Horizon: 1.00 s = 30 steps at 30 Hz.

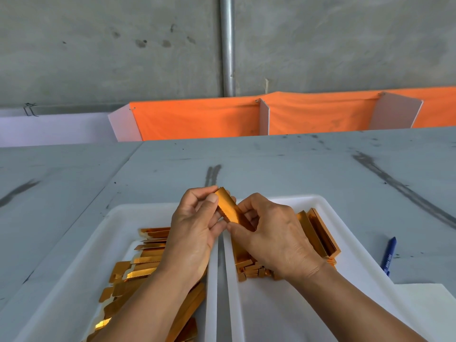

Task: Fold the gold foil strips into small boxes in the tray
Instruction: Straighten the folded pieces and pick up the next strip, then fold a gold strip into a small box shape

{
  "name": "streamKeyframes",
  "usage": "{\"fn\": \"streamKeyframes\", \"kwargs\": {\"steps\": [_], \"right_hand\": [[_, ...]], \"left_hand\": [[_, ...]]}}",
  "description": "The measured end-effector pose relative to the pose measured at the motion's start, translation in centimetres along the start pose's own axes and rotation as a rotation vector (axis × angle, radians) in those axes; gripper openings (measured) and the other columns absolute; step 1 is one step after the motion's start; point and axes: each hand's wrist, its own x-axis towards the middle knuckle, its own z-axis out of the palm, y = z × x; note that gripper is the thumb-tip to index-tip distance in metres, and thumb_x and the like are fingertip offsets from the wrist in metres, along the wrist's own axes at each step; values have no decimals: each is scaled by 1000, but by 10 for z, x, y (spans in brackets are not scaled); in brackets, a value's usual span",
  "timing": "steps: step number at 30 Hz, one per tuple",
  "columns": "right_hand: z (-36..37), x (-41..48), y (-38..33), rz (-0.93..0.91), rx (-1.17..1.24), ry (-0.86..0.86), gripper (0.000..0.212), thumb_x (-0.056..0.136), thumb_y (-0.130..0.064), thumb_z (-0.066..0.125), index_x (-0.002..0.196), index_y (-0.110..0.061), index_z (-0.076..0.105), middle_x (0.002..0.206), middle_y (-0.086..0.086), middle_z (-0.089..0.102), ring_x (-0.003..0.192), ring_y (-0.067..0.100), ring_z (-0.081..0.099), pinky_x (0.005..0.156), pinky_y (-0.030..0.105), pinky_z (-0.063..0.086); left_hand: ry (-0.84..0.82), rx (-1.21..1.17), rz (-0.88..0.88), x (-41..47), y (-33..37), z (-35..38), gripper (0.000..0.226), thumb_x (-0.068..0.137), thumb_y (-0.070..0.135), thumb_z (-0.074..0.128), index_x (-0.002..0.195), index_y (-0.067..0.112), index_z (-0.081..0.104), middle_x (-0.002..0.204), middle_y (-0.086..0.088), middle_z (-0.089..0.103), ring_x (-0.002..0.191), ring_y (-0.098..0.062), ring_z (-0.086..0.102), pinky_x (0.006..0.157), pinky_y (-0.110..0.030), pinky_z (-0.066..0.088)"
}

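A gold foil strip (229, 208) is held up between both hands above the gap between two white trays. My left hand (195, 228) pinches its upper end with thumb and fingers. My right hand (274, 233) grips its lower end, fingers curled round it. The left tray (116, 218) holds a heap of flat gold strips (138, 262). The right tray (345, 223) holds folded gold boxes (318, 233), partly hidden behind my right hand.
A blue pen (389, 254) lies on the grey table right of the trays, and a white sheet (424, 292) sits at the near right. Orange cloth with white dividers (264, 117) runs along the table's far edge before a concrete wall.
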Motion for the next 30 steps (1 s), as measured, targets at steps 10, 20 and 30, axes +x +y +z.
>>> {"fn": "streamKeyframes", "kwargs": {"steps": [10, 20, 30], "right_hand": [[-53, 22, 35, 455, -260, 9, 14, 82, -38, 66, 87, -26, 62, 76, -4, 66, 71, 15, 64, 61, 30, 53], [-43, 21, 50, 485, -514, -130, 30, 91, -44, 54, 96, -15, 63, 84, -2, 59, 77, 16, 54, 51, 24, 32], [-32, 17, 30, 293, -382, 1, 35, 96, -45, 49, 119, -24, 66, 114, -2, 64, 101, 20, 59, 79, 30, 48]], "left_hand": [[172, 902, -158, 10, 18, -28, 18, 90, 19, 60, 99, 34, 62, 104, 10, 64, 95, -10, 63, 90, -31, 51], [-210, 1700, -666, 2, 30, -52, 45, 68, 40, 73, 107, 30, 53, 96, 8, 58, 85, -7, 56, 73, -23, 51], [-134, 1774, -550, 8, 16, -56, 43, 80, 43, 70, 114, 24, 54, 98, 7, 58, 88, -10, 57, 80, -24, 50]]}}
